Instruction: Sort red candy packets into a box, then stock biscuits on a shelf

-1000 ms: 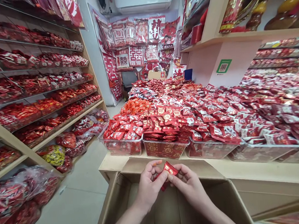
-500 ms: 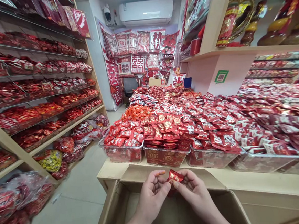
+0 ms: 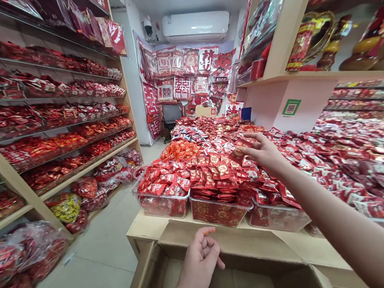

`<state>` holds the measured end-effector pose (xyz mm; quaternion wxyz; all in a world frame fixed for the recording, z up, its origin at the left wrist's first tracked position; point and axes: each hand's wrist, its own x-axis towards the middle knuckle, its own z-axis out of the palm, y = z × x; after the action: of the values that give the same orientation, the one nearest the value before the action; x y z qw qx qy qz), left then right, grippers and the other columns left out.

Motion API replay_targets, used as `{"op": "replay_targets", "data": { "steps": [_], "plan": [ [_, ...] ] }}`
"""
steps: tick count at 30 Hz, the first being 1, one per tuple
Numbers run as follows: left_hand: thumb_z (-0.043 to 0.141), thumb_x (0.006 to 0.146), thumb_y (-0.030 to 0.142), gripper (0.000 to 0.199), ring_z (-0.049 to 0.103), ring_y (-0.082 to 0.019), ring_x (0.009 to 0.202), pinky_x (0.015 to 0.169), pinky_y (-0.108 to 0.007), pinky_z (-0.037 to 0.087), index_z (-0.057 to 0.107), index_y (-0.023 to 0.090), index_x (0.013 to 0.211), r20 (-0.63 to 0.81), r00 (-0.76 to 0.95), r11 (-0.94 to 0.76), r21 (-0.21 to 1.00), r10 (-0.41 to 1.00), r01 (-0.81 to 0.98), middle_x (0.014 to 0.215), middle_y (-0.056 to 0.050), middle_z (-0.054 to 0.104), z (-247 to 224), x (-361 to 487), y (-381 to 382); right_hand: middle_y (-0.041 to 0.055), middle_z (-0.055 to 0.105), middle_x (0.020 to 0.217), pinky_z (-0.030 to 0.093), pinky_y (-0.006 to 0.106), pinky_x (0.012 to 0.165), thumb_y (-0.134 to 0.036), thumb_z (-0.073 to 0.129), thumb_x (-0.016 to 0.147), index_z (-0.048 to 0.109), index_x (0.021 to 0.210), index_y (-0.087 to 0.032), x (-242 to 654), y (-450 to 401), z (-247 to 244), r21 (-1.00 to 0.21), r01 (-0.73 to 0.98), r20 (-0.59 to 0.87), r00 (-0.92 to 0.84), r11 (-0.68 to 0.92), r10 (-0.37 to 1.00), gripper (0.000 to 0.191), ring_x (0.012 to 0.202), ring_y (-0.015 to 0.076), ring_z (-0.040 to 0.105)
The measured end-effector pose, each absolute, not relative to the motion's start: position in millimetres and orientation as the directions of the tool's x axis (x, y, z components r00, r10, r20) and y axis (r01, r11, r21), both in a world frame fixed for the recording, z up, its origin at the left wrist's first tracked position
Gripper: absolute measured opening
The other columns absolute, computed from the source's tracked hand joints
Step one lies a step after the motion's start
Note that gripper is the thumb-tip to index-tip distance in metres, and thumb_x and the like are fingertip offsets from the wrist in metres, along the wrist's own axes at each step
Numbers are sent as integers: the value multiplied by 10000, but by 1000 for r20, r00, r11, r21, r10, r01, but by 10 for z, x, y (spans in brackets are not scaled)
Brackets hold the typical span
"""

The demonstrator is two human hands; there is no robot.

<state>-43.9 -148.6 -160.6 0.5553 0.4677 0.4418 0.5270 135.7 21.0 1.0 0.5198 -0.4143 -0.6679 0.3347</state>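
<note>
My right hand (image 3: 262,152) reaches out over the heaped small red packets (image 3: 215,166), its thumb and fingers bent together at a red packet (image 3: 237,153) that is blurred and partly covered by the fingertips. Nearer to me, my left hand (image 3: 203,258) hovers above an open cardboard box (image 3: 249,286). Its fingers are loosely curled and the thumb stands a little apart, with nothing seen between them. The packets spill over the tops of several clear plastic bins (image 3: 219,210), with gold print on those in the middle one.
At left, a shelving unit (image 3: 60,123) is filled with red goods, and tied plastic bags (image 3: 25,263) lie on the floor below. A wooden counter edge (image 3: 145,225) runs under the bins. An overhanging shelf (image 3: 309,76) juts in at upper right.
My hands were together over the box with a red packet between them. The right hand has gone forward and right to the heap; the left stays over the box without the packet.
</note>
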Motion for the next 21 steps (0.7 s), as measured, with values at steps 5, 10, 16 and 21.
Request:
{"op": "replay_targets", "data": {
  "steps": [5, 10, 16, 21],
  "plan": [
    [542, 736, 316, 210, 555, -97, 559, 501, -212, 382, 535, 177, 893, -7, -43, 3, 994, 999, -113, 743, -5, 576, -1158, -619, -1424, -13, 554, 635, 463, 253, 555, -216, 623, 668, 526, 939, -177, 894, 429, 220, -883, 233, 356, -234, 408, 905, 291, 577, 105, 533],
    [576, 720, 267, 360, 513, -157, 978, 766, -244, 428, 515, 221, 1071, 331, -242, -343, 939, 912, -11, 1077, -48, 564, -363, -926, -933, -20, 554, 620, 447, 237, 542, -198, 624, 664, 542, 915, -167, 573, 179, 277, -888, 146, 326, -467, 435, 822, 265, 565, 94, 525],
    [641, 654, 187, 547, 578, -157, 872, 803, -296, 444, 464, 184, 1172, 307, 11, -302, 941, 952, -154, 967, -62, 633, -155, -1005, -363, -51, 513, 552, 427, 231, 495, -231, 593, 698, 537, 954, -160, 490, 92, 145, -832, 149, 393, -521, 534, 758, 271, 497, 84, 486],
    [650, 626, 119, 572, 603, -117, 714, 734, -277, 470, 474, 204, 1163, 254, -10, -253, 958, 967, -133, 789, -22, 648, -170, -1040, -4, 49, 618, 806, 465, 283, 657, -271, 591, 695, 579, 874, -145, 830, -44, 49, -798, 264, 426, -390, 542, 817, 219, 696, 132, 564]
  ]
}}
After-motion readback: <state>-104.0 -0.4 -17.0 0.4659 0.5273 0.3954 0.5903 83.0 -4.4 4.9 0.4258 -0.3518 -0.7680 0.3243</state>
